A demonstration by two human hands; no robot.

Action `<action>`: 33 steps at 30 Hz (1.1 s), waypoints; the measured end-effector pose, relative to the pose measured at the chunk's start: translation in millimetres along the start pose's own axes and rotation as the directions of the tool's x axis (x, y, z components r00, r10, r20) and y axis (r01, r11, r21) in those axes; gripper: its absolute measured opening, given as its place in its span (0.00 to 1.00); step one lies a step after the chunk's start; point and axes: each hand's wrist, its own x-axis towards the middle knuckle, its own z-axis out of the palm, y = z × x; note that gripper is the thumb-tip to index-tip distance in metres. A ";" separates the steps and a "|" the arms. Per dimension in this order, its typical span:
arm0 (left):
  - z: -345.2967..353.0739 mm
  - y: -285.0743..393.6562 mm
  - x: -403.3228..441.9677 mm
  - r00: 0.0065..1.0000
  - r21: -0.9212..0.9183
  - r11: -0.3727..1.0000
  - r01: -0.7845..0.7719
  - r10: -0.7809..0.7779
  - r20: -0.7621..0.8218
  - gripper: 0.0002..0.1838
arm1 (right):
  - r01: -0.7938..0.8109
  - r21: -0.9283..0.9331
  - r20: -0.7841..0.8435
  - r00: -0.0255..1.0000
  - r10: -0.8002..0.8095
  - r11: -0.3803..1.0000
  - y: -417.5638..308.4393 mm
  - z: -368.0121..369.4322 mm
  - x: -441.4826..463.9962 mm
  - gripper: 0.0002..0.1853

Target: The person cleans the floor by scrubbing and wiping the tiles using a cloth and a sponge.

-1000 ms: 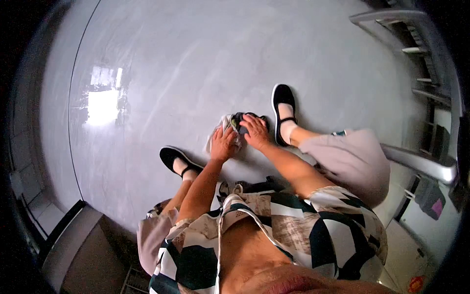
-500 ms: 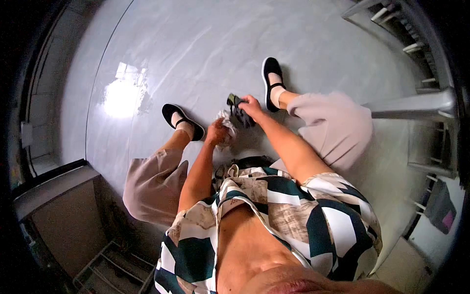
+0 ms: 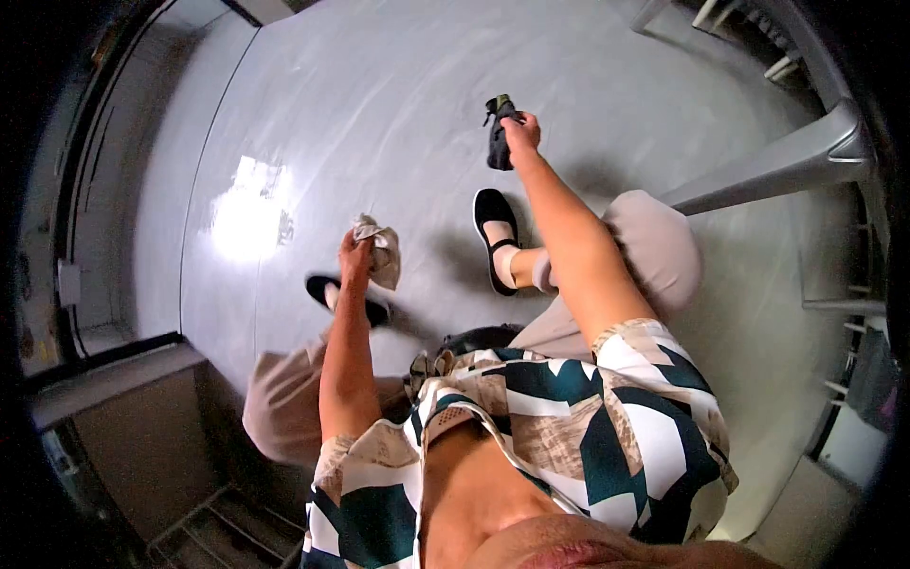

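In the head view my left hand (image 3: 354,256) is closed round a crumpled off-white cloth (image 3: 383,254), held above my left foot. My right hand (image 3: 520,135) stretches farther forward and to the right. It grips a small dark grey shoe-like item (image 3: 499,147) with an olive-green end; its exact kind is unclear. The two hands are well apart. My left black strap shoe (image 3: 320,288) lies partly behind my left forearm. The right black strap shoe (image 3: 495,237) shows between my arms.
Pale, shiny floor (image 3: 379,114) spreads ahead, with a bright reflection on the left. A grey metal leg or bar (image 3: 768,161) juts in from the right. At the lower left are a brown box-like unit (image 3: 137,427) and a metal rack (image 3: 213,531).
My hands have moved apart from close together: the right went forward with the dark item, the left went leftward with the cloth. My right leg has moved and the view has shifted.
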 end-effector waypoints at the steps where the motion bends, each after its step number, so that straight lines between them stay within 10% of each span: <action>1: -2.9 1.0 7.3 0.998 -0.108 0.993 -0.054 0.055 0.007 0.17 | 0.011 -0.047 -0.052 0.999 -0.014 0.999 -11.5 -16.3 3.9 0.26; 7: -7.5 12.9 0.2 0.975 0.312 0.930 -0.196 0.219 -0.041 0.23 | 0.107 -0.327 -0.322 0.922 -0.217 0.939 -22.8 -106.7 82.9 0.22; 9: -21.0 -54.5 31.2 0.978 0.049 0.979 -0.199 0.201 -0.052 0.24 | 0.142 -0.422 -0.317 0.902 -0.292 0.896 -26.9 -145.4 106.6 0.25; 12: -34.0 -77.8 16.3 0.768 0.589 0.603 -0.538 0.639 0.047 0.28 | 0.166 -0.451 -0.278 0.908 -0.314 0.877 -14.9 -191.6 115.9 0.26; 18: 0.9 -72.5 -25.5 0.848 0.806 0.552 -0.215 0.515 -0.126 0.32 | -0.104 -0.822 -0.380 0.833 -0.403 0.561 -34.4 -219.9 103.5 0.33; 23: 15.0 -9.8 -74.8 0.911 0.818 0.561 -0.126 0.392 -0.129 0.34 | 0.072 -0.840 -0.333 0.714 -0.616 0.538 -101.9 -226.7 176.6 0.29; 26: 11.6 23.2 -83.1 0.916 0.824 0.540 -0.172 0.396 -0.069 0.35 | 0.328 -0.807 -0.052 0.789 -0.612 0.491 -161.2 -178.1 227.3 0.29; 28: 8.4 33.3 -84.9 0.919 0.827 0.528 -0.194 0.392 -0.035 0.35 | 0.659 -0.717 0.192 0.500 -0.844 0.227 -158.8 -102.1 222.5 0.20; 31: 5.2 24.2 -80.9 0.927 0.856 0.489 -0.164 0.374 -0.036 0.36 | 0.849 -0.460 0.499 0.488 -0.716 0.258 -151.6 2.1 124.7 0.17; 33: 4.7 27.7 -73.7 0.950 0.858 0.495 -0.139 0.311 -0.026 0.36 | 0.964 -0.171 0.655 0.266 -0.708 0.204 -133.1 58.4 70.4 0.20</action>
